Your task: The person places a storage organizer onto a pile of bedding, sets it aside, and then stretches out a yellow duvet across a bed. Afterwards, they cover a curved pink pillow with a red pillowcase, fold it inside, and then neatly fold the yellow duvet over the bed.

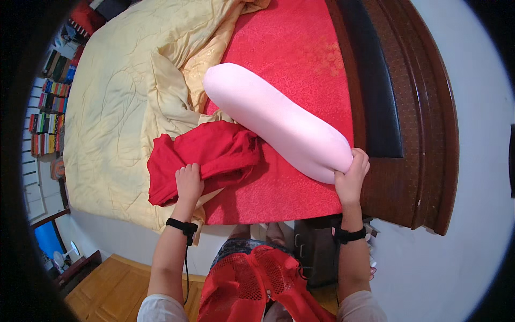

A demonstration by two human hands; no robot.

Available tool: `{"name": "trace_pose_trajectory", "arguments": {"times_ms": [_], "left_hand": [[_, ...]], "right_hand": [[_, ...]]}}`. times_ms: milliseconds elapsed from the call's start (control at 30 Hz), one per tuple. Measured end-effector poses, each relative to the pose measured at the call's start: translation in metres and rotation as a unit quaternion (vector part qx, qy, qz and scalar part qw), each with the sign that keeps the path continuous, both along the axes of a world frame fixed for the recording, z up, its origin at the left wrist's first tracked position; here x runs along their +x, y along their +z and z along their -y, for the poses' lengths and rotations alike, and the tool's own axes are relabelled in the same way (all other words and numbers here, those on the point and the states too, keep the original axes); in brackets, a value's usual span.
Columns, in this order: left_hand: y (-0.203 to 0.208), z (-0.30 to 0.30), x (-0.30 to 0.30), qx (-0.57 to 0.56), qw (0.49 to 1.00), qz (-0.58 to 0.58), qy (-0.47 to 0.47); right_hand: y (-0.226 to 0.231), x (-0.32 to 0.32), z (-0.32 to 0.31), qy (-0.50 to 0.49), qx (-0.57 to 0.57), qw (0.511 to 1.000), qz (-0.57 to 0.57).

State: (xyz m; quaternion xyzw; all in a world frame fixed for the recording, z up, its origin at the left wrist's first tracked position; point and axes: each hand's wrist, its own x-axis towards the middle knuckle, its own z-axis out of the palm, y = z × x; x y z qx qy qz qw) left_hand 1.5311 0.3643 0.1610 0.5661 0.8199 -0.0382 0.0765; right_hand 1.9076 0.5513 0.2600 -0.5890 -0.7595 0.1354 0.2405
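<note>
A long pale pink pillow [273, 121] lies slantwise on the red bed sheet [289, 48]. My right hand [351, 174] grips its near end by the headboard. A crumpled red cloth [214, 150], like a pillowcase, rests at the bed's near edge, partly over the cream quilt. My left hand [189, 181] presses down on it with fingers closed on the fabric. Both wrists carry black bands.
A cream quilt [118, 96] covers the bed's left part, folded back. A dark wooden headboard [413, 107] with a black padded strip runs along the right. Shelves of books [48, 115] stand at far left. A dark bedside cabinet [316, 247] sits below the bed corner, on a wooden floor [112, 290].
</note>
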Motion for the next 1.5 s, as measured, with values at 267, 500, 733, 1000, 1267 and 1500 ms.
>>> {"name": "trace_pose_trajectory", "arguments": {"times_ms": [267, 500, 733, 1000, 1267, 1500], "left_hand": [[-0.001, 0.007, -0.007, 0.011, 1.000, 0.013, -0.006], [-0.008, 0.004, -0.002, 0.026, 0.999, 0.021, -0.018], [-0.008, 0.014, -0.011, 0.026, 0.998, 0.041, -0.026], [-0.009, 0.010, -0.021, 0.022, 0.997, 0.056, -0.051], [-0.007, 0.001, -0.024, 0.019, 0.995, 0.085, -0.044], [-0.012, -0.002, -0.029, 0.005, 0.996, 0.084, -0.035]], "right_hand": [[0.046, -0.097, -0.007, -0.032, -0.024, 0.959, 0.279], [0.010, -0.168, -0.042, -0.027, 0.034, 0.943, 0.330], [0.037, -0.154, -0.033, 0.045, 0.074, 0.964, 0.251], [0.011, -0.151, -0.013, 0.011, 0.134, 0.921, 0.365], [0.011, -0.176, -0.006, 0.037, 0.024, 0.961, 0.272], [0.003, -0.173, -0.047, 0.063, -0.116, 0.962, 0.239]]}}
